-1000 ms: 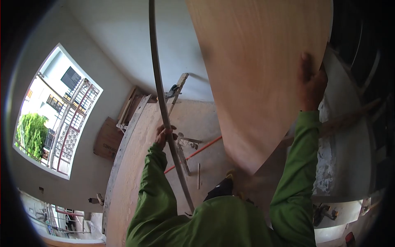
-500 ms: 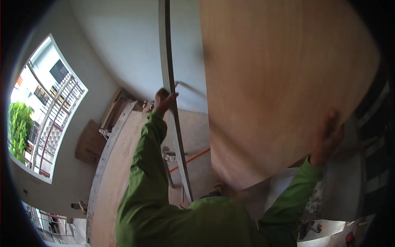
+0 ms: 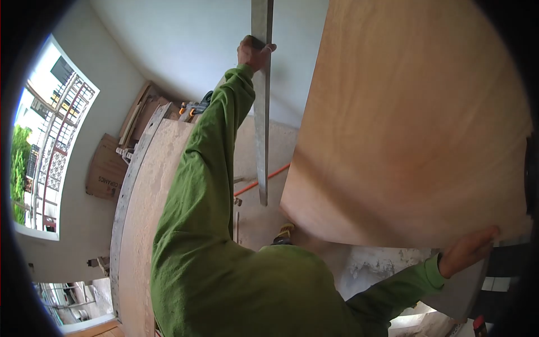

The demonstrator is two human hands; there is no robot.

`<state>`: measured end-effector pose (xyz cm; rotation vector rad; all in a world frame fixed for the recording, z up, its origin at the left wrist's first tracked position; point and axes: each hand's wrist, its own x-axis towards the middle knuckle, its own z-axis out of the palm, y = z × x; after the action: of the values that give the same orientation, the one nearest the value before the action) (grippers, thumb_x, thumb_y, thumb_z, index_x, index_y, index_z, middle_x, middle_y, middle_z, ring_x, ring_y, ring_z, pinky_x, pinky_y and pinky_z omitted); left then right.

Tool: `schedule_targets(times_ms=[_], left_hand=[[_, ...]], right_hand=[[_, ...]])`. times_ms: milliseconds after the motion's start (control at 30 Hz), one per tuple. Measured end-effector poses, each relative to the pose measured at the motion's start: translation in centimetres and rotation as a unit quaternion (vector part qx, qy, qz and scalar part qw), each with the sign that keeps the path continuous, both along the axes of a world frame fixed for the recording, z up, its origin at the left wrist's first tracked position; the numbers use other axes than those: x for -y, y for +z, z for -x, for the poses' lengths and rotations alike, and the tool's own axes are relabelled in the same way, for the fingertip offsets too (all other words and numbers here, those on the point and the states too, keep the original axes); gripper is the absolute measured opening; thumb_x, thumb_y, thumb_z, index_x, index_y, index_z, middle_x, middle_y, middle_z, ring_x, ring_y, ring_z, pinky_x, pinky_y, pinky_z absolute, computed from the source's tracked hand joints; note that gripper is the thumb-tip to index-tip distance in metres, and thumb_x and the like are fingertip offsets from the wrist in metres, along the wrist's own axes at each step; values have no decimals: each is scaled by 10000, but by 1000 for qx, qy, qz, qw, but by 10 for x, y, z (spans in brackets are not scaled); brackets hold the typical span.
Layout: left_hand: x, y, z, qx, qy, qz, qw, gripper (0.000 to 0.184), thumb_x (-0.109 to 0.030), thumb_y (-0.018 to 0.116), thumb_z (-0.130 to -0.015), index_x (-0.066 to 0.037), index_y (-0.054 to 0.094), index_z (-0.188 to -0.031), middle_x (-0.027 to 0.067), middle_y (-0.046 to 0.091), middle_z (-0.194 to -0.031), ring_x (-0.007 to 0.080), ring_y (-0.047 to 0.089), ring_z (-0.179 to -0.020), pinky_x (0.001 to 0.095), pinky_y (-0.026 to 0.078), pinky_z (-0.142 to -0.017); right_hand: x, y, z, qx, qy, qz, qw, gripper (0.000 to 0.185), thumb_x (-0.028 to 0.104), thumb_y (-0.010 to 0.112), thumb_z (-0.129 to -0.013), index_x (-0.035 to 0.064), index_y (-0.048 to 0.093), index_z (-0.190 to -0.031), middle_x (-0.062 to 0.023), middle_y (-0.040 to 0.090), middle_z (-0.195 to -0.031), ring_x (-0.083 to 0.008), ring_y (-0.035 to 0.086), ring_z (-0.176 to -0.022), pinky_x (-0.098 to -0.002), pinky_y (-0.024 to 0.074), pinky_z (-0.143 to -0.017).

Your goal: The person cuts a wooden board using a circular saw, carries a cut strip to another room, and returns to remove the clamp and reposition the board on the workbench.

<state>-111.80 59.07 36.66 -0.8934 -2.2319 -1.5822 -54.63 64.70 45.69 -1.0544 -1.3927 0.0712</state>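
My left hand (image 3: 255, 53) is closed round a long grey metal bar (image 3: 261, 123), high up in front of the pale wall. The bar hangs nearly upright, its lower end over the floor. A large plywood sheet (image 3: 415, 123) fills the right side of the view. At its lower right edge lies my right hand (image 3: 469, 251), fingers stretched out against the sheet, palm partly hidden.
At left runs a long board with a grey edge (image 3: 126, 208), beside a cardboard box (image 3: 106, 167). A window (image 3: 48, 140) is in the left wall. Orange-handled tools (image 3: 191, 109) sit near the corner. A red-orange pole (image 3: 263, 180) crosses the floor.
My left hand and the bar have risen and moved right. The plywood has swung to the right, its lower edge now closer to level. My right hand has moved down and right along it.
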Motion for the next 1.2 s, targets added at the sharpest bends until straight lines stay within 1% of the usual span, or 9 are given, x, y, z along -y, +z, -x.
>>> schedule_targets(times_ms=[100,200,300,533,833,933,1033,1133,1200], left_hand=[[-28,-10,4,-13,16,14,1000,424,-316,756,-617,15,559,-795,165,616,-825,302,597,-789,385,481,-731],[-47,-25,-5,33,16,34,999,450,-300,746,-609,11,540,-861,188,577,-957,331,559,-918,404,455,-821],[-68,-60,-5,50,19,49,997,456,-263,731,-620,23,505,-895,212,548,-984,363,539,-947,416,446,-831],[-102,-120,4,0,21,21,1000,559,-322,777,-607,7,445,-913,207,531,-912,396,527,-872,456,450,-768],[-135,-134,12,34,24,-25,999,471,-217,735,-627,0,407,-887,241,509,-927,419,522,-865,468,451,-758],[-128,-119,3,93,64,25,993,614,-278,776,-616,14,414,-1016,238,492,-1056,404,522,-945,465,444,-811],[-112,-108,-22,93,141,66,983,1065,-483,798,-570,34,246,-1320,227,370,-1293,370,421,-1169,467,359,-949],[-89,-101,-54,70,172,-51,981,882,-477,769,-623,54,389,-1217,230,415,-1245,380,446,-1125,441,373,-930],[-63,-116,-64,59,74,-109,990,620,-387,744,-702,38,501,-1082,219,489,-1140,359,529,-994,418,441,-836]], right_hand=[[1,4,9,-1,-14,6,1000,668,473,353,-946,-160,454,-1136,-246,529,-1097,-253,514,-934,-340,409,-846],[1,9,18,-14,-31,-9,999,540,390,299,-963,-111,500,-975,-211,534,-931,-262,463,-814,-372,396,-775],[-3,7,19,-42,-28,1,999,557,398,307,-959,-123,485,-1047,-233,523,-1003,-278,473,-867,-379,391,-812],[-32,-34,-41,10,-91,-2,996,652,455,309,-960,-121,365,-1259,-266,420,-1272,-313,457,-1117,-378,352,-966],[-36,-45,-26,90,-97,66,989,542,380,395,-934,-38,387,-1278,-200,456,-1254,-285,488,-1072,-377,382,-935],[-36,-46,-25,101,-100,67,988,513,355,423,-925,-10,395,-1284,-178,468,-1248,-276,498,-1058,-377,392,-924],[-37,-45,-25,123,-101,61,985,490,330,452,-916,17,403,-1291,-156,480,-1242,-267,509,-1043,-376,402,-914],[-39,-46,-28,146,-97,46,983,473,304,480,-907,45,410,-1297,-134,492,-1237,-258,519,-1028,-376,411,-903],[-39,-48,-33,172,-94,29,980,466,288,499,-901,64,415,-1301,-119,500,-1233,-252,526,-1019,-376,418,-896]])
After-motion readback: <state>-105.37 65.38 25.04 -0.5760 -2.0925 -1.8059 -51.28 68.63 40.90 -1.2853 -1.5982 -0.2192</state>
